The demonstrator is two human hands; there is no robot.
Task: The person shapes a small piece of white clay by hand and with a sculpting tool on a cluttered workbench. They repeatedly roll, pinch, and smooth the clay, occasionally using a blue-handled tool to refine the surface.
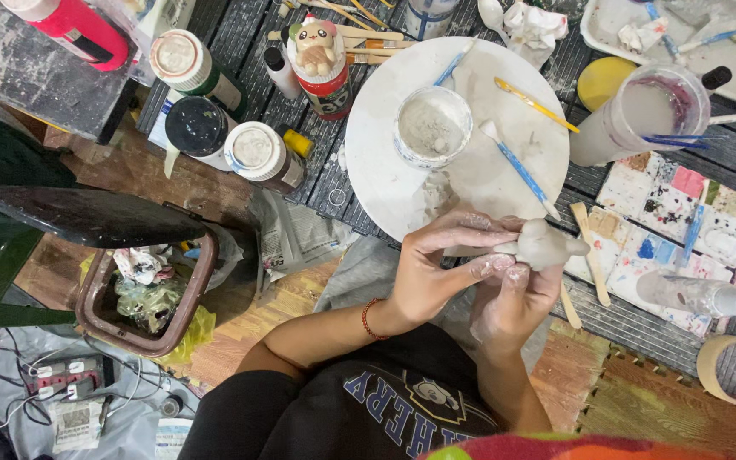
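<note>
So the person was sitting at a dark slatted table (641, 324) packed with craft stuff, and both hands were busy with a small grey clay figure (547, 244). It sat just off the lower edge of a round white board (385, 170), held up in the air over the table edge rather than resting on anything. The right hand (513, 302) had it from underneath, fingers wrapped closed around the bottom. The left hand (436, 264), the one with a red bracelet (367, 319) on the wrist, came in from the side with thumb and fingers pinched against the figure's left end. Both hands were smeared with pale clay.

On the board there was a white cup of grey slip (432, 128), a blue-handled brush (521, 170) lying just beside it, and a yellow-handled brush (537, 106) further up. To the right stood a cloudy plastic cup of water (641, 115) with blue tools across its rim, and below that a paint-spattered palette sheet (666, 221). A few lidded paint jars (215, 119) were clustered on the left edge of the table, and down on the floor was a brown bin (146, 298) stuffed with crumpled rubbish.
</note>
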